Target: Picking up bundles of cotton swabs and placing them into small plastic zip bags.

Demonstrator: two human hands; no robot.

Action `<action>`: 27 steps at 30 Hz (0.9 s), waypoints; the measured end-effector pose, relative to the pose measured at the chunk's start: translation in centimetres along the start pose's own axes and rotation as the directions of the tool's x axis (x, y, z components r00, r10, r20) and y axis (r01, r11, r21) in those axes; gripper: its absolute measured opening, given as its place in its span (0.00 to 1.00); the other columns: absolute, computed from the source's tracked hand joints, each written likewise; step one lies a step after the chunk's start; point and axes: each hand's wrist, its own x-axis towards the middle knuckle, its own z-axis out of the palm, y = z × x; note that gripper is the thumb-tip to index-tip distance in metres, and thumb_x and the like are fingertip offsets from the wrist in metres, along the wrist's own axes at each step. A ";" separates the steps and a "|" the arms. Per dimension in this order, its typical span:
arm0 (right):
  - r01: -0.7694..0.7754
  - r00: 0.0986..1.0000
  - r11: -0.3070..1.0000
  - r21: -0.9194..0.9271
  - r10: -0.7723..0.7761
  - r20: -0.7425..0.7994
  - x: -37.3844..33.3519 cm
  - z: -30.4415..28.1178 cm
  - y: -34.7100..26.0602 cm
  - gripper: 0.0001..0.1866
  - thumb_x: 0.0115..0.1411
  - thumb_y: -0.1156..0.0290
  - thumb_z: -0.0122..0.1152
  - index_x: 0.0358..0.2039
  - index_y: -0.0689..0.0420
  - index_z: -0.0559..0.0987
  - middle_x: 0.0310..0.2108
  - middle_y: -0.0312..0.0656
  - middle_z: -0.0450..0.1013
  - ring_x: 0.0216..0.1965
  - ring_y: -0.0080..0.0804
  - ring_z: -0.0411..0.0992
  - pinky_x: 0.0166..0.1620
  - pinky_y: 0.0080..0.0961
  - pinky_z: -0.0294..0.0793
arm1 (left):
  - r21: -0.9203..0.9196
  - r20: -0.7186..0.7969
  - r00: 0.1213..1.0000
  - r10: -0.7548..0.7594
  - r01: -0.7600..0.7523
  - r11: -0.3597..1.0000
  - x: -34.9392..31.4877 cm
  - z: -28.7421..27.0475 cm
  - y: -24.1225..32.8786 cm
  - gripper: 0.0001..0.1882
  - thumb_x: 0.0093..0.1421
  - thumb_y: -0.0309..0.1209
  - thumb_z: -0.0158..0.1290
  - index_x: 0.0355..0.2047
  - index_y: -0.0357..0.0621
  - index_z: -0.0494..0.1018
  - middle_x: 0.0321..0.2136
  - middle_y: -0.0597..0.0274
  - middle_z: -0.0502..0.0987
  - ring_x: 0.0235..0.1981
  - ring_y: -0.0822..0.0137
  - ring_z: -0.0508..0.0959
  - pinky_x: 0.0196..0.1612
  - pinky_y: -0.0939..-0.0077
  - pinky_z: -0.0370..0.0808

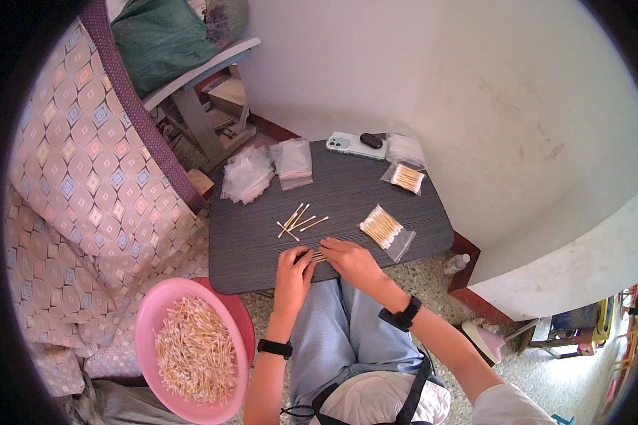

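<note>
Head view: part done, plenty left

Left hand [295, 266] and right hand [346, 258], fingers curled nearly closed, hold a few cotton swabs [319, 258] between them at the bench's [248, 248] near edge. I see two bundles [381, 227] with clear bags [402, 246] on its right. Apparently remaining: loose swabs [313, 224] mid-bench, flat bags [248, 175] far left, heaped basin [144, 333] off its near-left corner.

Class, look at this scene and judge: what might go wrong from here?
The cotton swabs between the left hand and right hand are close to the near edge of the dark table, so some might drop.

The loose swabs lie just beyond the hands; a nudge could scatter them.

The pink basin looks close to the left forearm; a bump might spill its uncovered swabs.
</note>
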 end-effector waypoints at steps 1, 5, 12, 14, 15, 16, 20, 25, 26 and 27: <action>-0.001 1.000 1.000 -0.001 0.001 -0.001 0.0 0.1 0.1 0.18 0.52 0.75 0.56 0.45 0.61 0.76 0.51 0.44 0.71 0.56 0.37 0.67 0.54 0.33 0.71 | -0.011 -0.007 1.000 0.003 -0.003 1.000 0.1 0.0 -0.1 0.13 0.53 0.24 0.58 0.40 0.40 0.77 0.42 0.56 0.74 0.44 0.55 0.73 0.48 0.64 0.71; 0.016 0.998 1.000 -0.016 -0.017 -0.056 0.0 -0.2 0.2 0.14 0.50 0.77 0.57 0.39 0.60 0.79 0.44 0.43 0.74 0.50 0.40 0.70 0.50 0.34 0.73 | -0.043 -0.021 0.999 -0.027 0.027 0.999 0.3 0.2 -0.2 0.11 0.51 0.24 0.59 0.36 0.40 0.79 0.39 0.57 0.75 0.41 0.58 0.74 0.44 0.65 0.73; -0.030 0.999 0.995 0.097 0.028 0.020 0.5 -0.9 0.3 0.13 0.52 0.78 0.57 0.41 0.60 0.78 0.45 0.45 0.72 0.48 0.43 0.70 0.51 0.34 0.70 | -0.059 0.078 0.992 -0.104 0.108 0.992 0.3 -1.3 -0.6 0.19 0.50 0.23 0.59 0.45 0.40 0.75 0.44 0.53 0.74 0.45 0.53 0.74 0.49 0.64 0.71; -0.075 0.992 0.984 0.162 0.090 -0.086 -0.3 -0.5 0.1 0.17 0.55 0.78 0.56 0.47 0.61 0.75 0.49 0.49 0.69 0.51 0.47 0.67 0.54 0.35 0.68 | -0.060 0.047 0.992 -0.121 0.123 0.991 -0.7 -1.1 -0.3 0.24 0.52 0.22 0.57 0.51 0.40 0.71 0.49 0.51 0.73 0.50 0.51 0.73 0.53 0.63 0.69; -0.109 0.970 0.967 0.232 0.155 -0.187 -0.7 -0.2 -0.2 0.20 0.58 0.78 0.54 0.53 0.62 0.71 0.54 0.53 0.66 0.55 0.51 0.65 0.57 0.36 0.66 | -0.113 0.025 0.992 -0.120 0.122 0.986 -1.3 -0.9 0.1 0.30 0.52 0.19 0.53 0.57 0.39 0.62 0.55 0.47 0.66 0.56 0.49 0.67 0.57 0.63 0.66; -0.109 0.970 0.966 0.233 0.155 -0.186 -1.0 0.3 -0.4 0.20 0.58 0.78 0.54 0.53 0.62 0.71 0.54 0.53 0.66 0.55 0.51 0.65 0.57 0.36 0.66 | -0.167 0.004 0.993 -0.120 0.119 0.979 -1.6 -0.6 0.4 0.37 0.52 0.16 0.49 0.63 0.37 0.53 0.61 0.44 0.59 0.61 0.47 0.62 0.61 0.62 0.62; -0.176 0.951 0.912 0.371 0.255 -0.174 -0.8 2.2 -1.5 0.28 0.59 0.82 0.45 0.61 0.65 0.58 0.60 0.60 0.57 0.61 0.57 0.56 0.62 0.39 0.58 | -0.300 0.133 0.971 -0.201 0.232 0.925 -1.5 0.4 0.8 0.44 0.48 0.10 0.42 0.67 0.37 0.41 0.67 0.43 0.43 0.67 0.47 0.48 0.67 0.64 0.52; -0.179 0.958 0.928 0.325 0.239 -0.156 -0.6 2.8 -2.0 0.29 0.58 0.83 0.44 0.62 0.67 0.56 0.61 0.61 0.55 0.63 0.58 0.54 0.63 0.39 0.57 | -0.305 0.161 0.973 -0.165 0.208 0.930 -1.0 1.5 1.1 0.46 0.46 0.08 0.40 0.67 0.38 0.40 0.67 0.43 0.41 0.67 0.47 0.47 0.67 0.63 0.51; -0.174 0.959 0.921 0.347 0.239 -0.154 -0.6 2.6 -1.8 0.29 0.57 0.84 0.44 0.61 0.67 0.57 0.61 0.61 0.55 0.63 0.57 0.54 0.63 0.39 0.57 | -0.302 0.147 0.977 -0.157 0.195 0.933 -1.0 1.4 1.0 0.45 0.47 0.09 0.41 0.67 0.38 0.41 0.67 0.43 0.43 0.67 0.47 0.49 0.66 0.63 0.53; -0.174 0.959 0.913 0.369 0.243 -0.149 -0.6 2.2 -1.8 0.29 0.57 0.84 0.45 0.61 0.67 0.57 0.61 0.60 0.55 0.63 0.56 0.54 0.63 0.39 0.58 | -0.301 0.136 0.979 -0.151 0.186 0.935 -1.1 1.3 0.9 0.44 0.48 0.09 0.41 0.66 0.37 0.42 0.66 0.43 0.45 0.66 0.47 0.51 0.66 0.63 0.54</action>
